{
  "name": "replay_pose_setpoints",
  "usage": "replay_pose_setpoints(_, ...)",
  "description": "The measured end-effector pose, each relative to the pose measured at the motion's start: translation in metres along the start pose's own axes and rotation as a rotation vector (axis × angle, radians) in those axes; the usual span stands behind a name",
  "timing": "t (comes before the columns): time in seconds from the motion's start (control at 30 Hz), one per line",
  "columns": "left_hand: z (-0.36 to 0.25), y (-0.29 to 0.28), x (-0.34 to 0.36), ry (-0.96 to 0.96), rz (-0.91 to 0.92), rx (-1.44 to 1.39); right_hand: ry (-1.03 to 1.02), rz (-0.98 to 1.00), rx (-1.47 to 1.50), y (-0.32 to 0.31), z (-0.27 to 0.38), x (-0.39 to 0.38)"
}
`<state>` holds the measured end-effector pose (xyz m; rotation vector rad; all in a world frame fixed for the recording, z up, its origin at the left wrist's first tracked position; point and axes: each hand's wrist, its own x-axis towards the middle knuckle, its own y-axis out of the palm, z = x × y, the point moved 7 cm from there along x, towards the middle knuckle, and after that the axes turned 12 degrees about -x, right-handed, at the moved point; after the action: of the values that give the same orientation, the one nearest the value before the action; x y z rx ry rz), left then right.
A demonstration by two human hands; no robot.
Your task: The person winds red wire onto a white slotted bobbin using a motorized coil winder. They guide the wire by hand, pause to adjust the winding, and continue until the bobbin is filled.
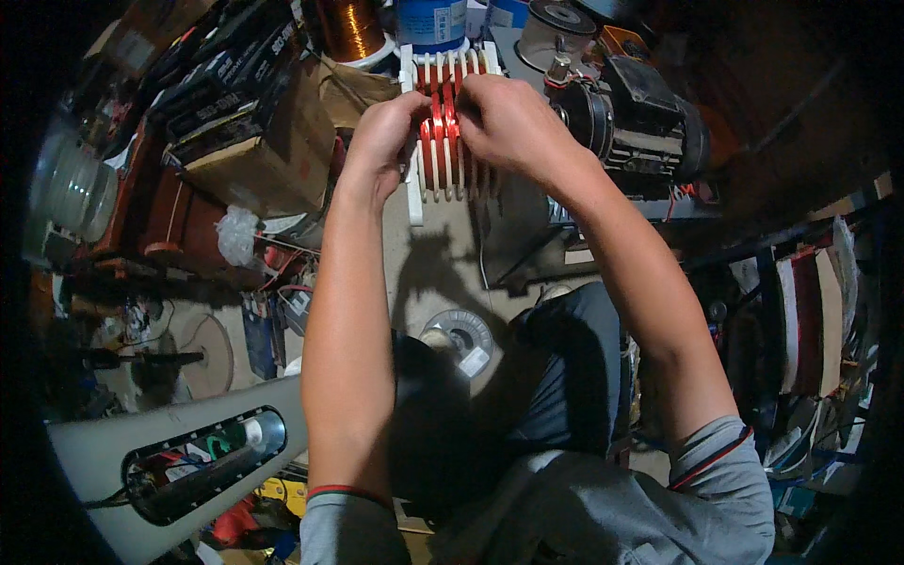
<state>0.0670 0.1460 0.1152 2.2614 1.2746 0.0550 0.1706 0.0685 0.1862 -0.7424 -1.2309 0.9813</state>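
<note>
At the top middle is a coil winding former [415, 202] with white slotted ribs, packed with rows of red wire. A shiny bundle of red wire coil [439, 121] stands out between my hands. My left hand [384, 137] is closed at its left side, thumb and fingers pinched at the coil's edge. From the right, my right hand [508, 122] reaches in with its fingers curled against the same coil. The fingertips of both hands are partly hidden behind the knuckles and the wire.
A spool of copper wire [350, 33] and a blue tub [431, 23] stand behind the former. To the right sits an electric motor [636, 118]. Cardboard boxes [254, 174] are stacked at left. A grey spool [459, 337] lies on the floor below, near my knees.
</note>
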Motion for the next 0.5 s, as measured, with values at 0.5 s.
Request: replay_pose_setpoints(0.5,0.000,-0.005,0.004,0.004,-0.028,-0.041,-0.039,0.022,0.011,0.013,0.006,0.015)
